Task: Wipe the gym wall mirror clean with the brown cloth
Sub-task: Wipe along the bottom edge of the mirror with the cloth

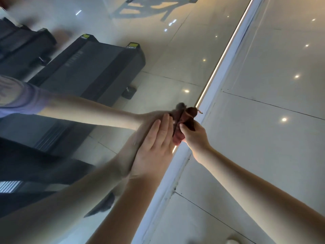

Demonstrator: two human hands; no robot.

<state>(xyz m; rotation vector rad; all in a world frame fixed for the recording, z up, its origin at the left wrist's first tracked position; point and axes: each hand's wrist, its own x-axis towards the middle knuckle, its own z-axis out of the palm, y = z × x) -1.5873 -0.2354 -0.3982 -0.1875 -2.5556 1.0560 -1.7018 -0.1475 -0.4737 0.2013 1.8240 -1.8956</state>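
Cloth [190, 118], seemingly crumpled, against glossy mirror [158, 59]

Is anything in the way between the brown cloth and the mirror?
Nothing visible. The right hand holds the brown cloth against the mirror; the left hand lies flat on the glass beside it.

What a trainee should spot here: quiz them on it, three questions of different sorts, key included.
1. True or false: the left hand lies flat against the glass wall mirror.
2. Which holds the bunched brown cloth? A) left hand B) right hand
3. Name the dark grey machines reflected in the mirror.
Key: 1 true; 2 B; 3 treadmills.
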